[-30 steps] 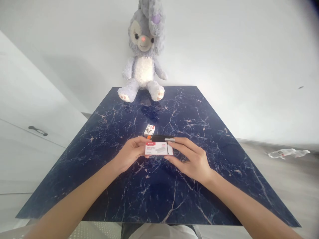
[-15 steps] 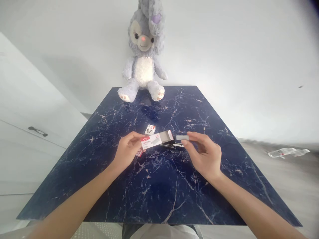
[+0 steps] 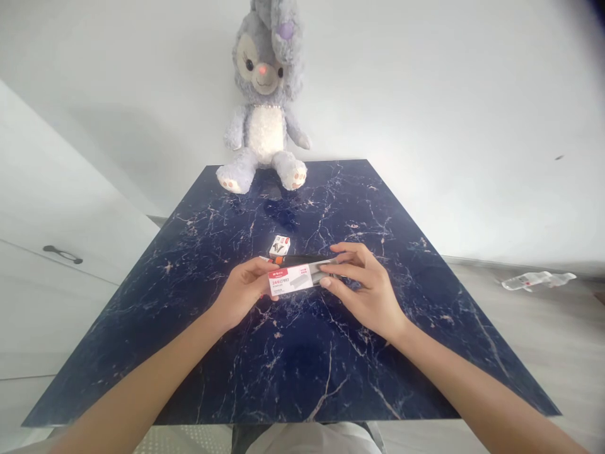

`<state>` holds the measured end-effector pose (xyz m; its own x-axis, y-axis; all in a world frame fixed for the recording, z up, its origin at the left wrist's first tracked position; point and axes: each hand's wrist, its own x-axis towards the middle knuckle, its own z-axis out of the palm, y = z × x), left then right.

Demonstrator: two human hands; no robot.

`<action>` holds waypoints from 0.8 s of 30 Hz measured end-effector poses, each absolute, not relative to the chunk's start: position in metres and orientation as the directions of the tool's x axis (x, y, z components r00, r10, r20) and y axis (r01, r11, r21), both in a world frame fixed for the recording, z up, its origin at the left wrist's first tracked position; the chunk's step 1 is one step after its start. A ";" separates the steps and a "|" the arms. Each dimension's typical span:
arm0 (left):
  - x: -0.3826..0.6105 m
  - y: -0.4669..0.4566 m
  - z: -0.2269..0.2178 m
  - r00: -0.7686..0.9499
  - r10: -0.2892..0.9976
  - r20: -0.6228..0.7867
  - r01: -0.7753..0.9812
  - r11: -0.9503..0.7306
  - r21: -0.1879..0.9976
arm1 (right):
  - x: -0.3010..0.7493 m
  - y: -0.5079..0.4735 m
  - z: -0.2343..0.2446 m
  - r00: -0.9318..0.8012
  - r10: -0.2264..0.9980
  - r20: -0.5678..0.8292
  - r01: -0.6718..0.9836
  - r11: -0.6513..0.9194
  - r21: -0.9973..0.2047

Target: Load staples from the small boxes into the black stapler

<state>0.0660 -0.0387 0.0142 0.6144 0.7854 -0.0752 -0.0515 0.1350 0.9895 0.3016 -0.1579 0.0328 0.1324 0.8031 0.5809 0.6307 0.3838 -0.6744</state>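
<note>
My left hand (image 3: pixel 243 291) pinches a white and red staple box (image 3: pixel 289 281) by its left end, above the table. The box's open end faces right. There my right hand (image 3: pixel 366 287) has its thumb and index finger closed on a grey strip of staples (image 3: pixel 317 275) at the opening, the other fingers raised. How far the strip lies inside is partly hidden by the fingertips. Behind the box lies a black stapler (image 3: pixel 305 259) with an orange part, mostly covered. A small white box (image 3: pixel 279 245) with a dark picture on top sits just beyond it.
A grey plush toy (image 3: pixel 265 126) sits at the far edge of the dark blue marbled table (image 3: pixel 283 366), against the wall. Left of the table is a white cabinet with a dark handle (image 3: pixel 63 254). A clear plastic item (image 3: pixel 539 280) lies on the floor at right.
My right hand has moved left, bringing the staple strip from outside the box to its open end. The box has tilted to lie more level and dropped slightly.
</note>
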 end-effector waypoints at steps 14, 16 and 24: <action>0.068 -0.051 0.023 0.807 0.589 -0.035 -0.024 0.092 0.996 | 0.296 -0.157 0.036 0.374 0.922 0.099 0.110 0.062 -0.992; 0.069 -0.053 0.020 0.820 0.572 -0.033 -0.025 0.093 0.995 | 0.297 -0.155 0.035 0.384 0.919 0.085 0.059 0.068 -0.996; 0.063 -0.055 0.005 0.815 0.580 0.000 -0.004 0.005 1.000 | 0.289 -0.160 0.035 0.151 0.986 0.071 0.071 0.061 -0.996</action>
